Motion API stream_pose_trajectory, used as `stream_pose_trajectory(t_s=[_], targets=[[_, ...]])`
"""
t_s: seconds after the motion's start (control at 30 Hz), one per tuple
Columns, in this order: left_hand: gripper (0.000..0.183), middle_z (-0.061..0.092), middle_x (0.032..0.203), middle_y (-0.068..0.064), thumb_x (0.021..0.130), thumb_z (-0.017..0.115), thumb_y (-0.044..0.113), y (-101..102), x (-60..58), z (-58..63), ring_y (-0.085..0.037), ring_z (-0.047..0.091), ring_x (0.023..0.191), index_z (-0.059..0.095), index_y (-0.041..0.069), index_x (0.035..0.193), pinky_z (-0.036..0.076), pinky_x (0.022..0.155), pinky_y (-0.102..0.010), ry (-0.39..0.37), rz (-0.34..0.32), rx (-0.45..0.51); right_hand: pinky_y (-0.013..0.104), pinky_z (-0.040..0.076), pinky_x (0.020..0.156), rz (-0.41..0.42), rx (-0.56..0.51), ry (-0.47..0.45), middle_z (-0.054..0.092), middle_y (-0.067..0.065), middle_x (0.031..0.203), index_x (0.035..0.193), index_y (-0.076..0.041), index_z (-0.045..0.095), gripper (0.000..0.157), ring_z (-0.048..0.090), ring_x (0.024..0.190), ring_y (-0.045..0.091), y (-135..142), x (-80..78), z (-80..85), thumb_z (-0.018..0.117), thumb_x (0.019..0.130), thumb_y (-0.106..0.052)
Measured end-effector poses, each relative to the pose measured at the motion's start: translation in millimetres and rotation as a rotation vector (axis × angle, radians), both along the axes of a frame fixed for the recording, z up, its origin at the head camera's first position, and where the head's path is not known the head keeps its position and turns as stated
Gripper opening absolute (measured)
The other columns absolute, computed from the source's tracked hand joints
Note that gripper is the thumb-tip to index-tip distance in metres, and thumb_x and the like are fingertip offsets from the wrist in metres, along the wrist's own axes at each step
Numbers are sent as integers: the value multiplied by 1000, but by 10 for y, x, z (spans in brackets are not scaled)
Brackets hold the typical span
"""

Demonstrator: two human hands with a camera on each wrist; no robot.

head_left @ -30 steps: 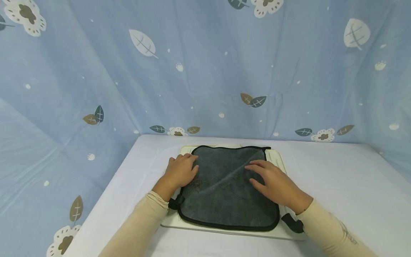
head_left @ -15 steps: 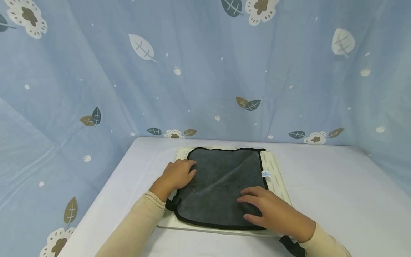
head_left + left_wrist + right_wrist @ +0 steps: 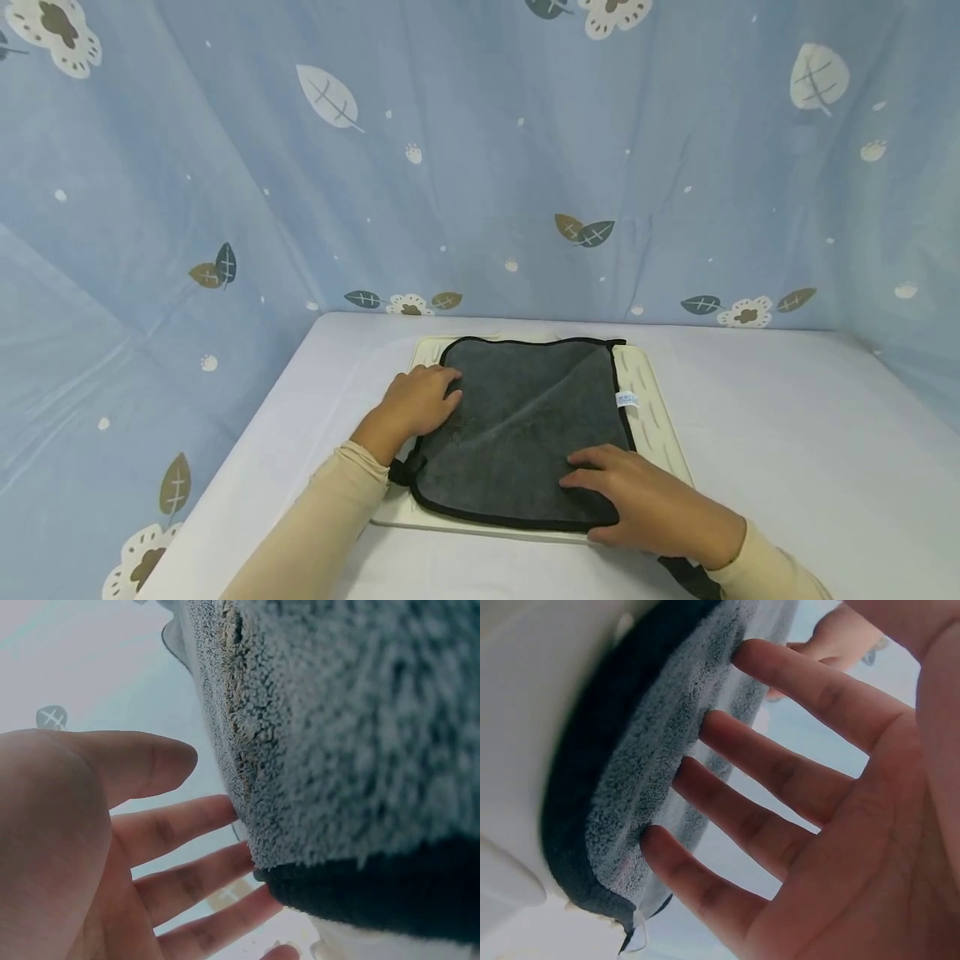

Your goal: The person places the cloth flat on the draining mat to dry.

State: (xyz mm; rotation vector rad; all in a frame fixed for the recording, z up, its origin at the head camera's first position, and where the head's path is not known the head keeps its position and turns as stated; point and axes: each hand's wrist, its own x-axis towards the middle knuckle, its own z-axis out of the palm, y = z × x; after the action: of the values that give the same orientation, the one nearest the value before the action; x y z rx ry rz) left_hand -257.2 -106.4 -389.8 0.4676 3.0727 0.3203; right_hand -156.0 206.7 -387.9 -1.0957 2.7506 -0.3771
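A dark grey plush cloth (image 3: 517, 467) with a black border lies spread on a cream ribbed board (image 3: 658, 417). My left hand (image 3: 416, 404) rests at the cloth's left edge; in the left wrist view its fingers (image 3: 191, 889) are fairly straight and reach the border. A brownish, rough patch (image 3: 244, 712) marks the pile near that hand. Over the lower right corner lies my right hand (image 3: 648, 504), hiding it. The right wrist view has its extended fingertips (image 3: 686, 772) touching the cloth, holding nothing.
A small white label (image 3: 627, 399) sticks out from the cloth's right edge. White fabric (image 3: 795, 433) covers the table around the board. Blue patterned curtain (image 3: 480, 167) hangs behind and along the left side. Dark straps (image 3: 405, 471) sit at both wrists.
My right hand has slid from the cloth's upper right toward its lower right corner, which uncovers the white label. The left hand stays at the left edge.
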Motion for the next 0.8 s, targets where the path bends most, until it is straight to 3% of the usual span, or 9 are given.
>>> stream_pose_trajectory(t_s=[0.27,0.5,0.63,0.8], targets=[[42,59,141,-10,102,56,35,1,2,-28,-36,55,128,60,16,139,45,99,-59,-7,7,-10,55,49,97,-4,21,-31,51,7,146,135,-26,62,61,53,131,31,23,30,-7,84,78,-20],[42,59,142,-9,102,56,35,-8,-16,-49,-36,55,128,59,17,140,45,99,-59,0,8,-7,60,45,100,14,36,-7,46,8,150,145,-28,51,79,48,136,33,25,41,-51,78,75,-2],[42,60,141,-9,102,56,35,-8,-21,-57,-36,55,127,60,16,139,46,98,-58,5,7,-13,59,44,103,21,40,54,48,10,148,144,-25,52,76,49,134,34,15,37,-100,76,77,2],[41,60,140,-9,102,56,35,1,-24,-60,-35,56,126,60,17,139,46,97,-58,7,5,-21,53,49,99,10,10,158,58,7,138,132,-18,63,55,57,126,29,-2,20,-126,78,81,-3]])
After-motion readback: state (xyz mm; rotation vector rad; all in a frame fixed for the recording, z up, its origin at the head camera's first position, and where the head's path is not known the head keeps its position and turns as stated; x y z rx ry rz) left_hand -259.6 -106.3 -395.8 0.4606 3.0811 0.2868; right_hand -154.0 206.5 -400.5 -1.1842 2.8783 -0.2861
